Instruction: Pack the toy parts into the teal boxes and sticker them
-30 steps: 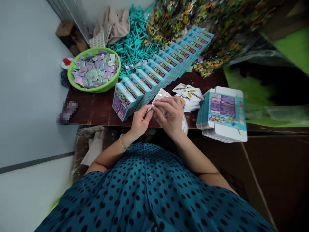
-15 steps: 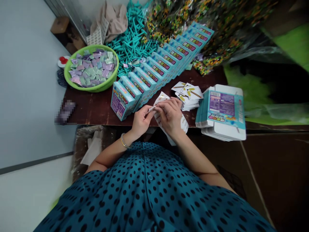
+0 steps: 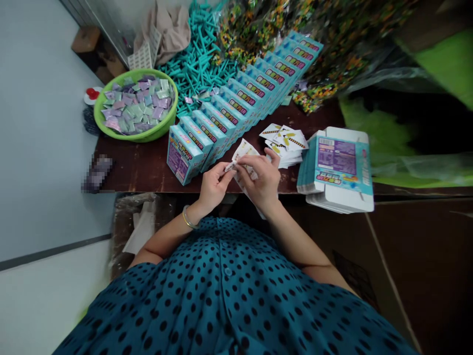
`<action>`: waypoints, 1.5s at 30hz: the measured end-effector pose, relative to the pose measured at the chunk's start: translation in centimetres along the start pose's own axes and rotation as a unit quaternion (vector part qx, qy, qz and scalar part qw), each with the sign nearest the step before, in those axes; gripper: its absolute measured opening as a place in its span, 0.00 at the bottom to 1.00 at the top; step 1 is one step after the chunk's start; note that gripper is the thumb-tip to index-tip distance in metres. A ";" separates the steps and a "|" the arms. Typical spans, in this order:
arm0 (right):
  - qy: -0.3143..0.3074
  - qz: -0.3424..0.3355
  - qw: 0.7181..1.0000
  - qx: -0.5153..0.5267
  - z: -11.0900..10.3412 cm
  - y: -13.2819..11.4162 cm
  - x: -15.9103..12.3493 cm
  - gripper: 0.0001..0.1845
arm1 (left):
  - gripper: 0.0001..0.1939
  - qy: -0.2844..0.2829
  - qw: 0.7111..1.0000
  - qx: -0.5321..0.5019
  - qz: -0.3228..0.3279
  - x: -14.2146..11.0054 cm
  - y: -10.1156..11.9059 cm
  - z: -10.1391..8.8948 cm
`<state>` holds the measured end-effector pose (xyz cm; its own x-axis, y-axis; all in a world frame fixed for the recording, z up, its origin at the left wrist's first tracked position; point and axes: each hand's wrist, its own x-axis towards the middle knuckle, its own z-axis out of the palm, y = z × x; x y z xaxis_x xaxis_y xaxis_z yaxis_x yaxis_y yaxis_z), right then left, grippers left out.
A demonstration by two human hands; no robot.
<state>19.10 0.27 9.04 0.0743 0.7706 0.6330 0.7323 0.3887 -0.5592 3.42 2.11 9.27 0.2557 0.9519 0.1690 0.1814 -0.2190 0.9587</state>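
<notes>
My left hand (image 3: 213,187) and my right hand (image 3: 260,178) meet at the table's near edge, both pinching a white printed paper sheet (image 3: 244,149) held between them. The sheet's lower part hangs down behind my right hand. Just beyond my right hand lies a small pile of white printed cards (image 3: 285,143). A long row of upright teal boxes (image 3: 236,104) runs diagonally away from my left hand. The nearest box (image 3: 181,156) stands just left of my left hand.
A stack of flat teal and white carton blanks (image 3: 340,170) lies at the right on the dark wooden table (image 3: 140,167). A green bowl (image 3: 111,129) full of pastel sachets sits far left. Teal plastic sticks (image 3: 197,64) and bags of colourful sweets (image 3: 281,24) pile at the back.
Both hands stay together on the paper sheet, working it with small finger movements. My right forefinger has lifted a little. The view has shifted slightly.
</notes>
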 end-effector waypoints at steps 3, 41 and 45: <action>0.006 -0.019 1.000 -0.018 0.1 -0.2 0.0 0.05 | 0.19 -0.007 1.000 -0.019 -0.002 -0.1 0.1 0.2; -0.142 -0.003 0.986 -0.084 14.2 -5.1 9.7 0.10 | 0.12 -0.110 0.942 0.315 0.035 -5.0 -2.4 -18.6; -0.082 -0.029 0.996 -0.025 10.7 -5.9 8.7 0.21 | 0.12 -0.107 0.942 0.312 0.068 -4.4 -2.7 -18.3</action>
<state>8.21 10.09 12.17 -0.0773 0.8209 0.5658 0.7651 0.4127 -0.4943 -15.61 2.42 10.13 0.4907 0.8555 0.1655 0.6386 -0.4823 0.5997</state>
